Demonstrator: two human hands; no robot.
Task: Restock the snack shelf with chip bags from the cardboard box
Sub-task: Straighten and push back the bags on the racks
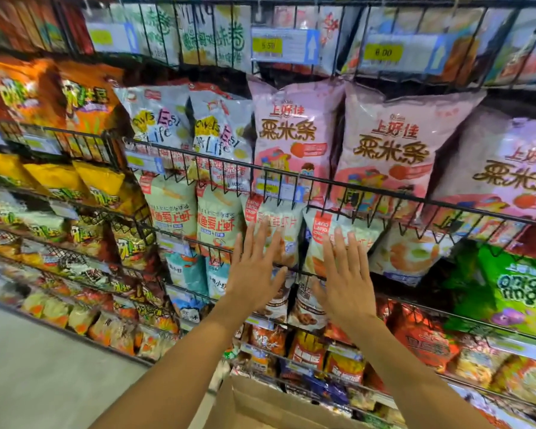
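Both my hands are stretched toward the wire snack shelf (338, 182), fingers spread, holding nothing. My left hand (256, 269) lies flat in front of a pale shrimp-chip bag (280, 224) with a red label. My right hand (345, 274) hovers before the neighbouring pale shrimp-chip bag (351, 230); I cannot tell whether either palm touches its bag. The open cardboard box (260, 407) sits below my forearms at the bottom edge, its inside mostly hidden.
Pink corn-stick bags (381, 144) fill the rack above the hands. A green onion-rings bag (520, 289) stands to the right. Orange and yellow bags (84, 97) crowd the left racks. Grey floor (44, 366) lies at the lower left.
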